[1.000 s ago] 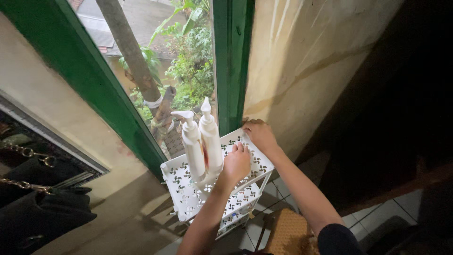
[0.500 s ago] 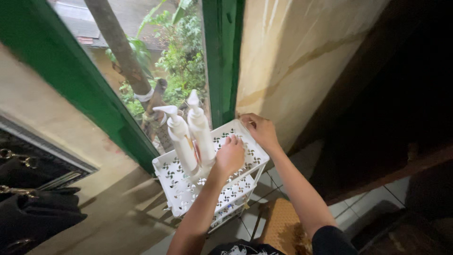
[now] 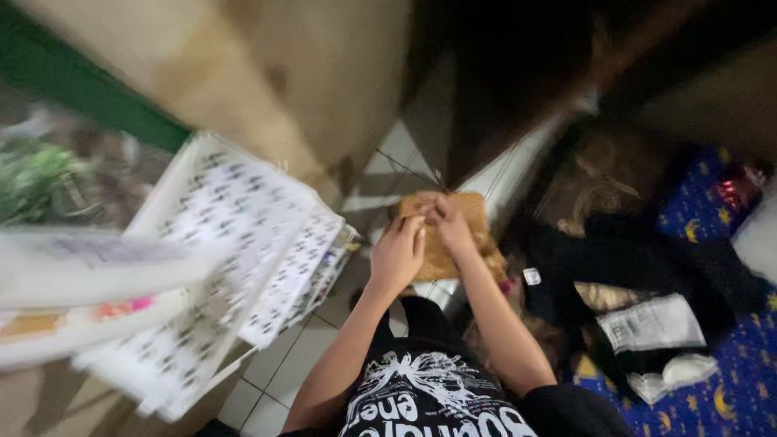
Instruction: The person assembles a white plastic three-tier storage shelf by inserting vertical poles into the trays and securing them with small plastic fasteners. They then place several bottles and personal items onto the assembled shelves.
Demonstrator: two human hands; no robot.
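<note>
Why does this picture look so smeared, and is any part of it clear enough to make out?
Head view: motion blur streaks the white rack and the pump bottles at left; the top right is very dark; the left hand and right hand, both on a tan woven thing, are soft but readable; the blue star-patterned cloth is fairly clear.

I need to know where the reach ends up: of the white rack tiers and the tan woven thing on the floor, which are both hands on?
The tan woven thing: left hand and right hand rest on it; the white rack stands apart, untouched.
</note>
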